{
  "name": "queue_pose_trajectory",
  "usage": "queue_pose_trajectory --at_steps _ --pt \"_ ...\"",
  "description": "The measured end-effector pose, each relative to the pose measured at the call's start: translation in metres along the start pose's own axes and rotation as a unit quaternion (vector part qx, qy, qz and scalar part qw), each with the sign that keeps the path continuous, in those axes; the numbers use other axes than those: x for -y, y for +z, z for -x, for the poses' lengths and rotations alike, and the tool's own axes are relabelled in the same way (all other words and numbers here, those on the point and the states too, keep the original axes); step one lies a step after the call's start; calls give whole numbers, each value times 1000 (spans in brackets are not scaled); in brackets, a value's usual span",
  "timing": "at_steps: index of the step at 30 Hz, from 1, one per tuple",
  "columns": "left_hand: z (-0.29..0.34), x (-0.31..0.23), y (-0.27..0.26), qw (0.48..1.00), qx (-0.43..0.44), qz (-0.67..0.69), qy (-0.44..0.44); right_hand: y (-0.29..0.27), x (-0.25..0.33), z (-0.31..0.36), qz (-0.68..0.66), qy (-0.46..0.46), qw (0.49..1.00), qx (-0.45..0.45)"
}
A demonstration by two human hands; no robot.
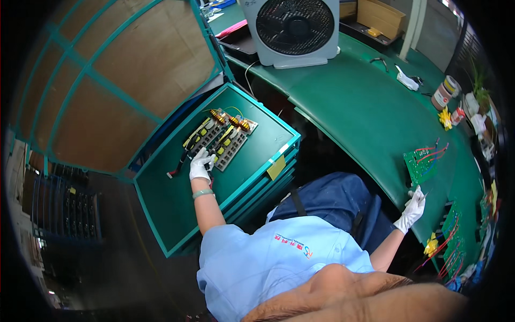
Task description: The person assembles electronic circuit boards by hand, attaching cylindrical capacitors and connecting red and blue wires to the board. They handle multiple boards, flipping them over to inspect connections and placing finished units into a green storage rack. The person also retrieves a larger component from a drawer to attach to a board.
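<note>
In a white glove, my left hand (199, 164) reaches into a green tray (177, 214), its fingers closed at the near end of a circuit board (206, 134) with yellow parts and copper coils. Another similar circuit board (233, 145) lies right alongside it. A dark cable with a reddish-white plug (171, 174) hangs off to the left of that hand. My right hand (412, 210), also gloved, is at the edge of the green bench with its fingers bent together. Just beyond its fingertips lies a green circuit board (421, 165) with red and blue wires. What those fingers pinch is too small to make out.
The tray tops a stack of trays beside a teal-framed rack panel (123, 91). A box fan (295, 32) stands at the back of the bench (348, 102). More wired green boards (453, 236) lie at the right, below a jar (444, 94) and yellow scraps (445, 119).
</note>
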State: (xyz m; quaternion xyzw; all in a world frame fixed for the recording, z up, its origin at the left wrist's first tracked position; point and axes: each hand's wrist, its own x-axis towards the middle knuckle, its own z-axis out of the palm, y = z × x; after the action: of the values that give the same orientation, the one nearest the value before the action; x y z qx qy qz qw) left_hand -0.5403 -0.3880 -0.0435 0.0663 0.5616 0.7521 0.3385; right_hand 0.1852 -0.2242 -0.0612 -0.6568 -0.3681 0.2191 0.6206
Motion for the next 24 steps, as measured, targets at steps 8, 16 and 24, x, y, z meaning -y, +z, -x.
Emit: queue_pose_trajectory --at_steps 8,16,24 --pt "-34 24 -54 949 -49 -310 33 0 -10 -12 2 -17 1000 12" --pt "-42 -20 -52 536 -168 -813 157 4 0 5 10 23 1000 17" --pt "-63 23 -56 573 -95 -759 293 6 35 15 41 -65 997 -26"
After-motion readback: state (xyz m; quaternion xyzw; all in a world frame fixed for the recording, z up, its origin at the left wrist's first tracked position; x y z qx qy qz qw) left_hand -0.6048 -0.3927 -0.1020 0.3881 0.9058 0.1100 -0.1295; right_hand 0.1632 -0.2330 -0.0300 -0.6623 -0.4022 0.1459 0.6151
